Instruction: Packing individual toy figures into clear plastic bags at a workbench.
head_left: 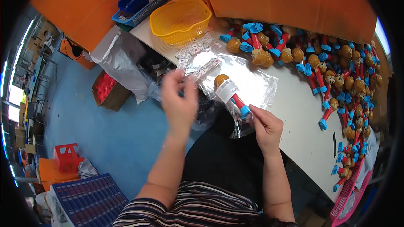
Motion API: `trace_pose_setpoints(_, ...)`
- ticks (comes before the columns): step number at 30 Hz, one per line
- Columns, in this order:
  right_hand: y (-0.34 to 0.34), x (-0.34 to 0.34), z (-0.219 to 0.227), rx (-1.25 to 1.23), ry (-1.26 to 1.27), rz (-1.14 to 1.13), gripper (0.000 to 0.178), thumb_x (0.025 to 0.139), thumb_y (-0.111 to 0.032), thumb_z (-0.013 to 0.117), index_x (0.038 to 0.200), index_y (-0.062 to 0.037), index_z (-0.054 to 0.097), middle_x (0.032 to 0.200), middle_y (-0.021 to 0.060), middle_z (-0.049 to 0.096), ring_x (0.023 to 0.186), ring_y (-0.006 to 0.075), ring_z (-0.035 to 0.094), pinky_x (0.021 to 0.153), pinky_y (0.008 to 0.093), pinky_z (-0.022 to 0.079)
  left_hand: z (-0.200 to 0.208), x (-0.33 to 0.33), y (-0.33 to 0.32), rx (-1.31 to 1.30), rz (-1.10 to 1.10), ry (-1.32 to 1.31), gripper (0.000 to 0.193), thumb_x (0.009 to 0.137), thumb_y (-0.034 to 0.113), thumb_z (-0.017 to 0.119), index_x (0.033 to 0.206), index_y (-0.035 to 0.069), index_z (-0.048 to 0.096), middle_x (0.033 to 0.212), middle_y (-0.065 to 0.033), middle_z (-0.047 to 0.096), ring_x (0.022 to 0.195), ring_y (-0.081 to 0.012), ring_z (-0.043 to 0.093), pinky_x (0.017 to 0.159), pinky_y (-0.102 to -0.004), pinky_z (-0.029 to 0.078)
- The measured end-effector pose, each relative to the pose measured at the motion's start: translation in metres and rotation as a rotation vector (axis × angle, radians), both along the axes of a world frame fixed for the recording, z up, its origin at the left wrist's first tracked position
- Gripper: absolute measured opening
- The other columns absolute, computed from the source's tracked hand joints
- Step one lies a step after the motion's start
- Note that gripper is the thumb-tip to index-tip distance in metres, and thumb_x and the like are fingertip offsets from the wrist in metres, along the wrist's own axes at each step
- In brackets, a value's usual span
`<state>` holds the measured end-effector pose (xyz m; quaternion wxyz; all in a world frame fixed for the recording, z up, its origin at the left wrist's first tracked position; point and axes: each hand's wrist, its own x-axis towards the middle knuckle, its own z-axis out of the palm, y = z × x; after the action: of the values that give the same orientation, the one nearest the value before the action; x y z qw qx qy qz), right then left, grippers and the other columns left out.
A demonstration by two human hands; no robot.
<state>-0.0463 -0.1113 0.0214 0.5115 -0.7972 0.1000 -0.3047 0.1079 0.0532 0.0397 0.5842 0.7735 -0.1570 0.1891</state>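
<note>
My right hand [268, 128] is closed on the lower corner of a clear plastic bag [235, 132]. Inside the bag lies a toy figure with a brown head, a red stem and blue feet [244, 110]; a white printed label [227, 91] crosses its middle. To the left of the bag is my left hand [181, 100], blurred by motion, its thumb and fingers apart with nothing plainly between them. Just beyond its fingertips lie strips of printed clear plastic [183, 61]. More shiny clear bags [252, 75] rest on the white table [303, 122].
A large heap of similar toy figures [328, 75] covers the table's far and right side. Beyond the strips stands a yellow basket [181, 21], with blue baskets [143, 4] beside it. A pink basket [349, 189] is at right. On the floor at left are a cardboard box [110, 94] and white sack [126, 58].
</note>
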Motion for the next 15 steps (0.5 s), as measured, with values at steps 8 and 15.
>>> trace_pose_setpoints(8, -0.006, -0.005, 0.006, 0.225, 0.041, -0.048, 0.019, 0.090, 0.005, 0.060, 0.106, 0.0035, 0.071, 0.088, 0.0088, 0.070, 0.075, 0.0111, 0.066, 0.067, 0.0218, 0.052, -0.037, 0.084, 0.027, -0.240, -0.229, 0.683, 0.020, 0.086, 0.017, 0.075, 0.088, 0.000, 0.064, 0.067, 0.0006, 0.060, 0.056, -0.0043, 0.051, 0.049, -0.0193, 0.037)
trace_pose_setpoints(15, -0.014, -0.018, 0.001, 0.035, -0.003, -0.143, 0.018, 0.091, 0.005, 0.059, 0.105, 0.0045, 0.070, 0.088, 0.0079, 0.070, 0.078, 0.0106, 0.065, 0.071, 0.0219, 0.052, -0.037, 0.094, 0.019, -0.292, -0.136, 0.569, 0.017, 0.087, 0.016, 0.074, 0.087, 0.002, 0.064, 0.066, 0.0005, 0.059, 0.054, -0.0050, 0.049, 0.048, -0.0191, 0.038)
